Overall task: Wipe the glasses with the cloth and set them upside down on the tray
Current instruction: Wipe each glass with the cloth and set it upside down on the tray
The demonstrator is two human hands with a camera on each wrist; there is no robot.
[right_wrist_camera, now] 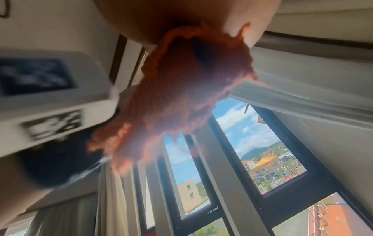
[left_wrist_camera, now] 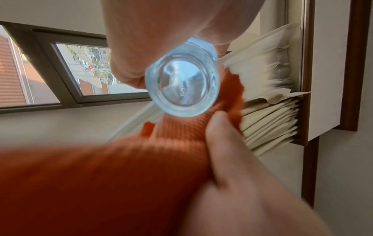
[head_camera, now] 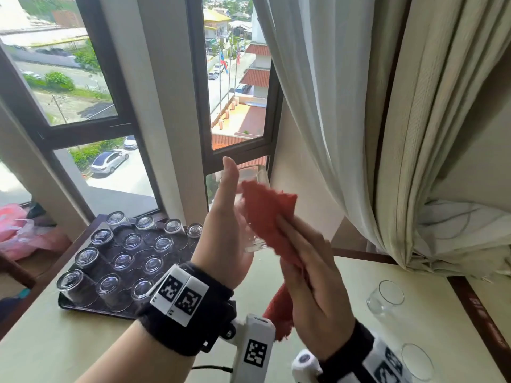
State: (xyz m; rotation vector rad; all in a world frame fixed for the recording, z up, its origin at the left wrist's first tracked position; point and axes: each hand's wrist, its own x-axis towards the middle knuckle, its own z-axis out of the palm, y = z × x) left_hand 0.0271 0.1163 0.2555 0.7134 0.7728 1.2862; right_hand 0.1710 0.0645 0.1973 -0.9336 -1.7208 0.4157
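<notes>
Head view: a clear glass (head_camera: 253, 208) is held up in front of the window (head_camera: 235, 87), above the table (head_camera: 83, 335), by the left hand (head_camera: 225, 230). The thumb points up and the fingers are hidden behind the glass. A red cloth (head_camera: 266, 214) is pressed against the right side of the glass by the right hand (head_camera: 312, 275), fingers laid fairly straight along the cloth, the thumb not seen here. The loose tail of the cloth hangs down between the wrists.

Left wrist view: the thick base of the glass (left_wrist_camera: 182, 84) is seen end-on, gripped from above by curled fingers (left_wrist_camera: 129, 75). The thumb of the right hand (left_wrist_camera: 220, 140) is shown pinching the cloth (left_wrist_camera: 121, 167) just below the base; this is not visible from the head.

Right wrist view: only the bunched cloth (right_wrist_camera: 185, 89) under the palm is shown, blurred; the glass is hidden by it.

Surroundings: a dark tray (head_camera: 83, 305) is noted at the near left of the table, filled with rows of upside-down glasses (head_camera: 123, 261). Two upright glasses (head_camera: 385, 298) are set at the near right, well apart from the tray. A pale curtain (head_camera: 414, 134) hangs at the far right. A pink bag (head_camera: 16, 230) lies at the far left.
</notes>
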